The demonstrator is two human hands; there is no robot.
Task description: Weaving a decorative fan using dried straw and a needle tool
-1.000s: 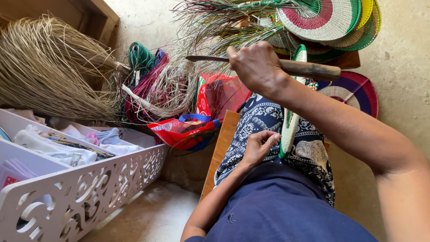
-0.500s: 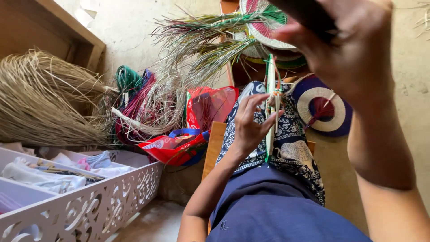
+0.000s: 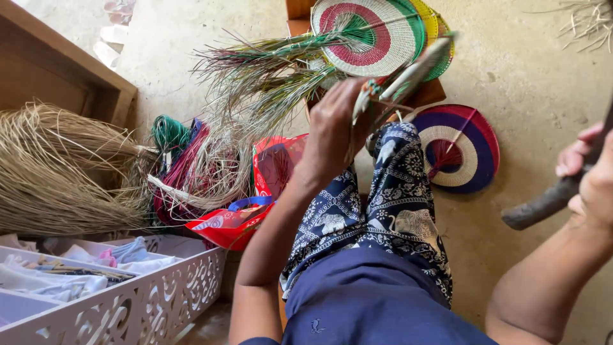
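- The left hand (image 3: 332,128) is raised above the patterned-trousered knee (image 3: 396,191), fingers clenched on the edge of a small woven disc (image 3: 399,80) seen nearly edge-on.
- The right hand (image 3: 590,176), at the right edge of view, grasps the wooden handle of a knife (image 3: 543,204); its blade is out of sight.
- A woven mat (image 3: 373,35) in red, white and green lies on the floor beyond the disc; a purple-rimmed mat (image 3: 469,150) lies beside the knee.
- Dry straw (image 3: 57,172) and coloured fibre bundles (image 3: 185,160) lie left, above a white fretwork tray (image 3: 147,300).

Two hands (image 3: 332,128), three woven discs (image 3: 456,150), one red bag (image 3: 255,191).
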